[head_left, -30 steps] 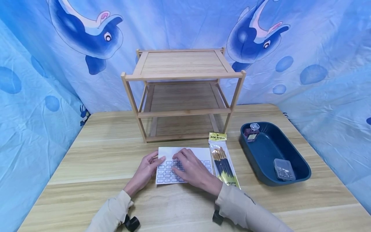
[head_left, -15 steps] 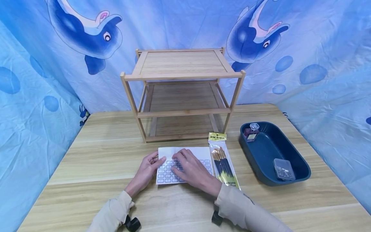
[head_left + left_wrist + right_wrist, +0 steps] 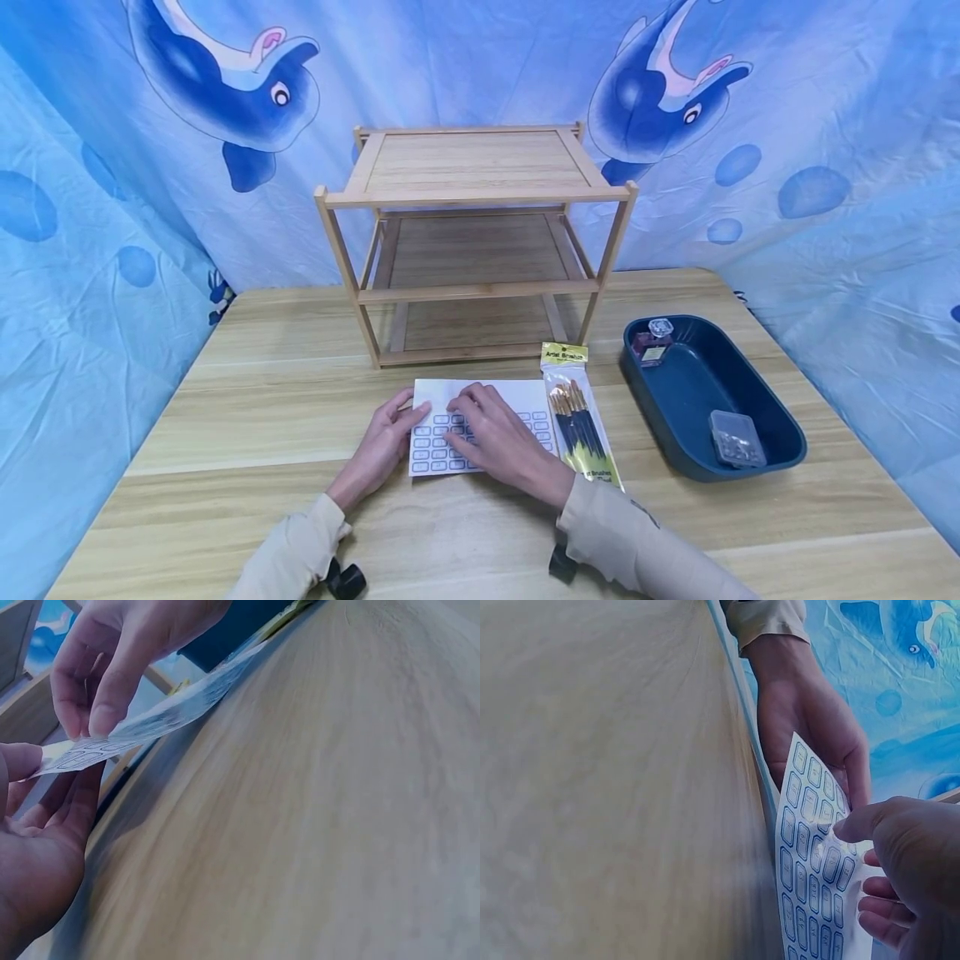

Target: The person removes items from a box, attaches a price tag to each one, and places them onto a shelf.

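Observation:
A white sheet (image 3: 429, 456) printed with rows of small blue-outlined labels lies in front of the wooden rack. My left hand (image 3: 380, 443) grips its left edge, thumb on top and fingers underneath, as the left wrist view shows. Over the middle of the sheet is my right hand (image 3: 498, 442), its thumb and bent fingertips at the printed labels. The right wrist view shows the right thumb (image 3: 862, 821) touching the labels on the sheet (image 3: 810, 877); whether it pinches a label cannot be told.
A clear pack of artist brushes (image 3: 577, 417) lies beside the sheet's right edge. The three-tier wooden rack (image 3: 476, 292) stands behind. On the right, a dark blue tray (image 3: 693, 375) holds a small bottle (image 3: 651, 343) and a clear plastic box (image 3: 737, 437).
The left hand and the sheet's left edge have shifted slightly to the right. The right hand stays almost where it was.

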A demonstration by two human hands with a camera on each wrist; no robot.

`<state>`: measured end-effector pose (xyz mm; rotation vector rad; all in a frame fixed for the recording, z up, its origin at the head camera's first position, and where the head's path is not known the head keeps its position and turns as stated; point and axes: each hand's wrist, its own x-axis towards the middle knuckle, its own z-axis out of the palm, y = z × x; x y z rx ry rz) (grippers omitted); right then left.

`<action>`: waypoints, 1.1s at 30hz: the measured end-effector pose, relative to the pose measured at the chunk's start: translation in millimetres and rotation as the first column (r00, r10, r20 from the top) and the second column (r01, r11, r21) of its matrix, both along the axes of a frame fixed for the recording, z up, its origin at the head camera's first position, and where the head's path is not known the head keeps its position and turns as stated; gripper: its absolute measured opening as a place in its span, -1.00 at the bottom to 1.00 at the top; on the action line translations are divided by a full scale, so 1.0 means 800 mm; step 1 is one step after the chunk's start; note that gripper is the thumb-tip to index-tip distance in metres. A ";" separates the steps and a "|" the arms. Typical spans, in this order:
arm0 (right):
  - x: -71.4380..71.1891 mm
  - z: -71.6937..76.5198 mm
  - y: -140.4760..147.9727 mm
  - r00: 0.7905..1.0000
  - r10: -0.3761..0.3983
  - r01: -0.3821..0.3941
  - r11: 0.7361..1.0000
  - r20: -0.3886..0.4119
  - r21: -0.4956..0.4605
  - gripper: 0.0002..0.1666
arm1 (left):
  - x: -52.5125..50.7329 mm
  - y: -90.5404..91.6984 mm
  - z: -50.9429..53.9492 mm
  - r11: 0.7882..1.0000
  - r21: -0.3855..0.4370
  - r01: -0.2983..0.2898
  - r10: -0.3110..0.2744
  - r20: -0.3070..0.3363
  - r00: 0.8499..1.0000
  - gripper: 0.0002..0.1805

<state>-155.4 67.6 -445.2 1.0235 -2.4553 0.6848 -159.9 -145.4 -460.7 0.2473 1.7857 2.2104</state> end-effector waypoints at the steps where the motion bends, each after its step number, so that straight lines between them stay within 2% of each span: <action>1: 0.000 -0.001 0.000 1.000 -0.003 0.003 1.000 0.002 0.003 -0.62 | 0.000 0.001 0.000 1.000 -0.003 -0.011 0.011 0.008 1.000 -0.53; 4: 0.000 0.000 0.000 1.000 -0.007 0.007 1.000 0.004 0.008 -0.61 | 0.001 0.002 0.001 1.000 -0.005 -0.029 0.029 0.020 0.999 -0.56; 15: 0.001 0.001 0.000 1.000 0.005 -0.005 1.000 -0.001 0.023 -0.60 | 0.003 0.004 0.003 1.000 -0.010 -0.008 0.008 0.017 1.000 -0.47; 24: 0.000 0.000 0.001 0.999 0.018 -0.016 0.999 -0.026 0.051 -0.58 | 0.002 0.013 0.002 0.992 -0.090 -0.091 0.092 0.007 0.996 -0.39; 33: 0.001 0.001 0.001 1.000 0.008 -0.007 0.999 -0.019 0.041 -0.57 | 0.003 0.015 0.001 0.990 -0.096 -0.106 0.108 0.015 0.994 -0.43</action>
